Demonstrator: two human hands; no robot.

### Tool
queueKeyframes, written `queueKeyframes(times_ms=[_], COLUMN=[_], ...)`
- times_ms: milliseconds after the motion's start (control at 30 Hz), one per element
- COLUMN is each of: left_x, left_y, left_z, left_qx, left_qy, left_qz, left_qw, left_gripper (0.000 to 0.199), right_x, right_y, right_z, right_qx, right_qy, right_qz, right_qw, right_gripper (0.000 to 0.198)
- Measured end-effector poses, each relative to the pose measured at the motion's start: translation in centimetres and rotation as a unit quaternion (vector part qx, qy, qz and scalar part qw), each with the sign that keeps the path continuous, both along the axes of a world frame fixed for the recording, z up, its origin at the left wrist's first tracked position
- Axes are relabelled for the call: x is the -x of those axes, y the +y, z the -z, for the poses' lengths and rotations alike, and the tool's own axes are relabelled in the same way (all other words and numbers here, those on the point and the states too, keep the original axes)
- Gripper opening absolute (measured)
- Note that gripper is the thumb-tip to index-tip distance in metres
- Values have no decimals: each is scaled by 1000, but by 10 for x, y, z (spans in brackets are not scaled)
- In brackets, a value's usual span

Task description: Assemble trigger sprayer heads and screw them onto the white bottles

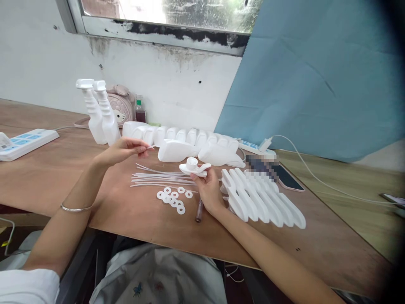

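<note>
My right hand (209, 188) grips a white spray trigger head (192, 166), its round collar facing up, above the table. Off to the left, my left hand (128, 150) is closed in a pinch on a small thin white piece (150, 147), too small to tell whether it is a washer or a tube end. Between and below the hands lie several thin white tubes (158, 179) and a scatter of flat white washers (174, 195). A small screwdriver (199, 211) rests by my right wrist, its tip partly hidden. More trigger heads (262, 200) are lined up to the right.
White bottles (177, 150) lie in rows along the back. Two bottles with spray heads (106, 114) stand at the left, before a pink bag (118, 105) and a small dark bottle (140, 113). Power strips (31, 143) and a phone (289, 177) also sit on the wooden table (133, 215).
</note>
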State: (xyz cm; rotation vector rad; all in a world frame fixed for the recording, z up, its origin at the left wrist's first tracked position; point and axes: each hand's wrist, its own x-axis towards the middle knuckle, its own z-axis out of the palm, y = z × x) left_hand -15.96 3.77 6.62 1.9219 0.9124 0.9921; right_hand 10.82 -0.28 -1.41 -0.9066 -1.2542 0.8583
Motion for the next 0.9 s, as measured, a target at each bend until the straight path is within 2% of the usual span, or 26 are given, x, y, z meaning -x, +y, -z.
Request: queueKeyframes(times_ms=[67,133,200,300,467,700,900], left_x=[-9,-23,-36,-49,-57,-70,-72], left_y=[3,3,0,-4,-9,-18,-22], left_z=[7,14,18,19,21,25,25], left_qx=[16,51,87,96,66,32,6], left_qy=[-130,-240,-296,-330,-378,-377,-364], left_qz=[4,20,29,17,-16,-38,-64], left_qw=[991,969,951,939,923,925,929], left_gripper=[18,18,21,26,29,30,30], right_x=[1,2,3,4,4,4,4], right_y=[-2,-5,-6,-6,-7,-11,-10], right_z=[-2,-2,1,5,6,1,2], right_qx=[20,34,30,12,-8,-15,-15], right_qy=[-33,-71,-102,-131,-160,-197,-192], right_qz=[-6,-17,-29,-36,-38,-21,-42], right_qw=[999,997,994,991,986,980,980], right_gripper=[33,34,33,31,24,25,26])
